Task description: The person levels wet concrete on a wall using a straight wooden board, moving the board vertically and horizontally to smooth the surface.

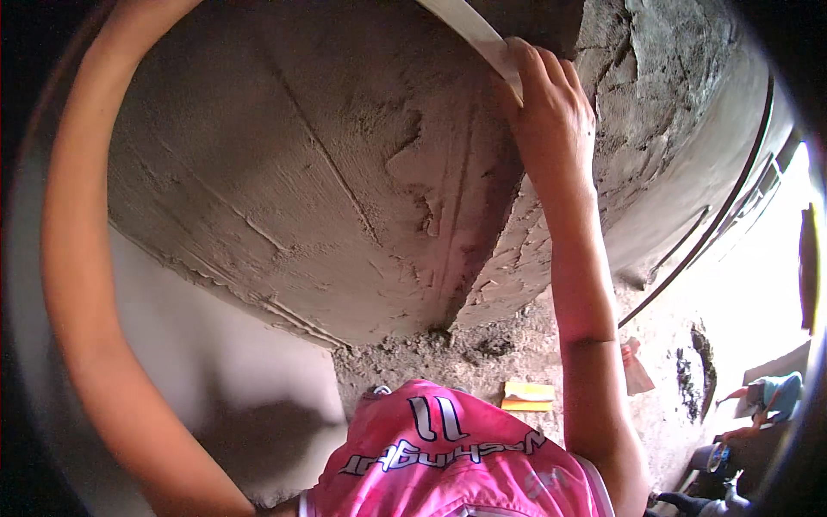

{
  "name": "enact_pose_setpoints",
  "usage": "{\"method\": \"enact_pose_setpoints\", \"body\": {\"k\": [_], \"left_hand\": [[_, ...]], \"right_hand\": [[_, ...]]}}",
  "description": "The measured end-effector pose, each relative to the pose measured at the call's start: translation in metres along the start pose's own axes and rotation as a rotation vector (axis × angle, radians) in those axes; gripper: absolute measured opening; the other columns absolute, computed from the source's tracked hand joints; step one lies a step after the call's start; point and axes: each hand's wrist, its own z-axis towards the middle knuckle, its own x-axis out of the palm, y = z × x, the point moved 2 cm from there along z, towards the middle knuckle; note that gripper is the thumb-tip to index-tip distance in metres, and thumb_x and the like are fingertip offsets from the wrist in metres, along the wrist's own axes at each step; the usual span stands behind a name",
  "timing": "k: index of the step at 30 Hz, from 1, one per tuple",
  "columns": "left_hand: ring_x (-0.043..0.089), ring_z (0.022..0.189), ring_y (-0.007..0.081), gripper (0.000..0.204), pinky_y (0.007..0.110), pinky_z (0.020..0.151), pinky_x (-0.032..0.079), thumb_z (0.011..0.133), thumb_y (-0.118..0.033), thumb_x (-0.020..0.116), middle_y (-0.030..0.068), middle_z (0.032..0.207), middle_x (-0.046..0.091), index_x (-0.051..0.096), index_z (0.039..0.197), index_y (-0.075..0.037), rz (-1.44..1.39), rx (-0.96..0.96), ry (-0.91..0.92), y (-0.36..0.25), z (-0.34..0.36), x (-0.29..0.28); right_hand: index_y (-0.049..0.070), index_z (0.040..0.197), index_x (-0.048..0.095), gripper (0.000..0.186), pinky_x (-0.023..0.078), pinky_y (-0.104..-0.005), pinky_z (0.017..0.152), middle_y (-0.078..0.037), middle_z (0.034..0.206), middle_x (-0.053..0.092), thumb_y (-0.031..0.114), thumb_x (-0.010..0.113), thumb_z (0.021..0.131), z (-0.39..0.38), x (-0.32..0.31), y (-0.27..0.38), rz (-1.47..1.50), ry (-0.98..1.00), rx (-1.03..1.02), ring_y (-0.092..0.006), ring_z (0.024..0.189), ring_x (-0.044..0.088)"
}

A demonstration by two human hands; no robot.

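My right hand [553,112], at upper centre-right, has its fingers wrapped over a long, flat, pale straightedge [465,26] that runs out past the top of the view. It is held against grey plastered wall [336,146], which shows grooves and ridges. Beside the hand, a corner separates this face from a rougher plastered strip [655,86]. My left arm stretches up along the left side and leaves the top edge, so that hand is hidden beyond the frame.
Below are a rubble-strewn floor [457,360] and a yellow flat object [527,389]. A smooth pale surface [215,319] lies lower left. Dark hose or cable [689,258] curves down the right. A co-worker in blue [775,396] is at lower right, near a bucket [708,458].
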Motion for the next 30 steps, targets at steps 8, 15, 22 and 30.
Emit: {"method": "enact_pose_setpoints", "body": {"k": [8, 15, 22, 30], "left_hand": [[0.058, 0.101, 0.0168, 0.028, 0.037, 0.092, 0.042, 0.079, -0.018, 0.072, -0.0038, 0.099, 0.064, 0.067, 0.106, -0.016, -0.051, -0.009, -0.037, -0.013, -0.017, 0.004], [0.058, 0.099, 0.016, 0.024, 0.036, 0.09, 0.043, 0.079, -0.018, 0.073, -0.0046, 0.098, 0.064, 0.068, 0.103, -0.017, -0.079, 0.027, -0.097, -0.02, -0.027, 0.009], [0.059, 0.097, 0.0153, 0.016, 0.034, 0.088, 0.044, 0.083, -0.019, 0.068, -0.0044, 0.097, 0.064, 0.068, 0.099, -0.022, -0.156, -0.001, -0.013, -0.048, -0.044, 0.016], [0.058, 0.095, 0.0144, 0.013, 0.032, 0.087, 0.043, 0.088, -0.024, 0.064, -0.0055, 0.098, 0.064, 0.065, 0.1, -0.029, -0.062, -0.001, 0.03, -0.084, -0.058, 0.02]], "right_hand": [[0.008, 0.121, 0.057, 0.041, 0.051, -0.042, 0.085, -0.009, 0.112, 0.064, 0.014, 0.071, 0.083, -0.013, 0.011, 0.007, 0.003, 0.006, 0.012, -0.0316, 0.102, 0.06], [0.007, 0.122, 0.057, 0.045, 0.051, -0.0422, 0.087, -0.011, 0.114, 0.064, 0.008, 0.071, 0.08, -0.031, 0.012, 0.017, 0.04, 0.06, 0.057, -0.0325, 0.104, 0.06], [0.006, 0.124, 0.055, 0.049, 0.051, -0.0436, 0.088, -0.013, 0.118, 0.062, 0.007, 0.073, 0.078, -0.068, 0.03, 0.024, 0.091, 0.144, 0.107, -0.0342, 0.105, 0.058], [0.005, 0.125, 0.055, 0.051, 0.049, -0.0432, 0.091, -0.013, 0.12, 0.06, 0.006, 0.074, 0.077, -0.106, 0.038, 0.033, 0.136, 0.208, 0.175, -0.034, 0.108, 0.057]]}}
